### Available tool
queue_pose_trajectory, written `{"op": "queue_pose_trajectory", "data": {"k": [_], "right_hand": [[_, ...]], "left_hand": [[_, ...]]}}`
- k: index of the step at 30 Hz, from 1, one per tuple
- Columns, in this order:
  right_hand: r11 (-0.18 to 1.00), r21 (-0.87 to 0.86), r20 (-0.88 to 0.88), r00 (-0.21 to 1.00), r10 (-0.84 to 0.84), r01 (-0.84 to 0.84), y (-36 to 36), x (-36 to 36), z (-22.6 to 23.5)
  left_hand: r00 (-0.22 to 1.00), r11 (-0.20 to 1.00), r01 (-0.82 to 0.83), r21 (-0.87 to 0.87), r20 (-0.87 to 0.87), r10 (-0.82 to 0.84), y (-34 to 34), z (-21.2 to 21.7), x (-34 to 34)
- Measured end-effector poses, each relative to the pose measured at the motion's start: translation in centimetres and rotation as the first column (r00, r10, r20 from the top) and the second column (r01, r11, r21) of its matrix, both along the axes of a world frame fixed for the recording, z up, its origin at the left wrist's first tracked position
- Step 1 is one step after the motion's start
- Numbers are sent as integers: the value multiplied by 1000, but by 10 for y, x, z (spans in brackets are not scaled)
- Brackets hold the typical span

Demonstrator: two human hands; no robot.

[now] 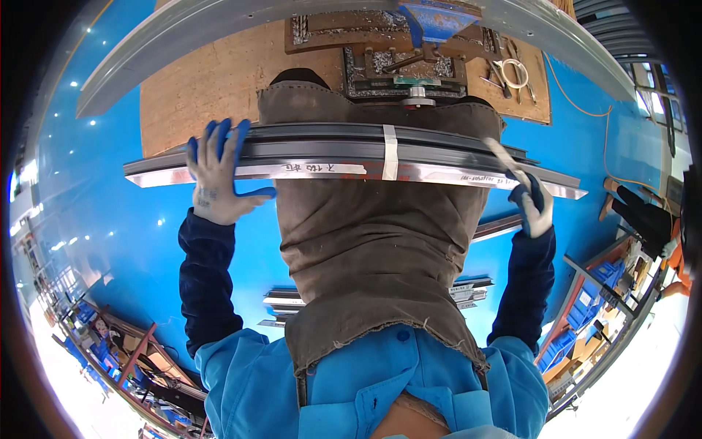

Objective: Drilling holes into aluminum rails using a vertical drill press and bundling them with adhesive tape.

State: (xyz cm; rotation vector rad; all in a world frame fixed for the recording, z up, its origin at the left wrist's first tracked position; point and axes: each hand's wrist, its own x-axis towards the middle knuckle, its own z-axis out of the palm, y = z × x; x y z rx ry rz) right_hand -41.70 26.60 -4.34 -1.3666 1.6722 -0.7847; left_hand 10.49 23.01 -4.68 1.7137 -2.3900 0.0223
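Observation:
A bundle of long dark metal profiles [314, 151] lies crosswise in front of my apron [365, 241], with a bright silvery face along its near side. A band of pale tape [390, 154] wraps its middle, and a white label with handwriting sits left of that. My left hand [218, 183], in a white-and-blue glove, lies over the bundle's left part with fingers spread. Near the right end, my gloved right hand [537, 205] is closed on a pale tape strip [503, 155], which slants up and left across the profiles.
Beyond the bundle, a wooden bench top [212, 80] carries a drilling fixture [402, 69] strewn with metal chips, a tape roll [515, 73] and hand tools. A long grey profile [183, 36] spans the far side. Shelves with blue bins [585, 307] and another person [643, 212] are at right.

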Motion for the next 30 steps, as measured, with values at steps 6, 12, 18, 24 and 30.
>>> {"op": "queue_pose_trajectory", "data": {"k": [6,12,18,24,30], "right_hand": [[928,8,-241,900,364,-373,-54,19,18],[774,27,-618,598,510,-632,-81,36,49],[645,74,-738,393,549,-761,-88,53,60],[628,238,-566,420,709,-741,-82,70,37],[702,25,-384,641,664,-712,-61,82,-12]], "left_hand": [[994,996,79,29,-75,-76,-22,-24,-61],[994,996,87,-13,-63,-88,-25,-46,-73],[996,984,7,-179,-81,-22,5,-58,-82],[997,939,-47,-340,-73,24,21,-76,-83],[997,936,-39,-349,-78,12,17,-79,-80]]}}
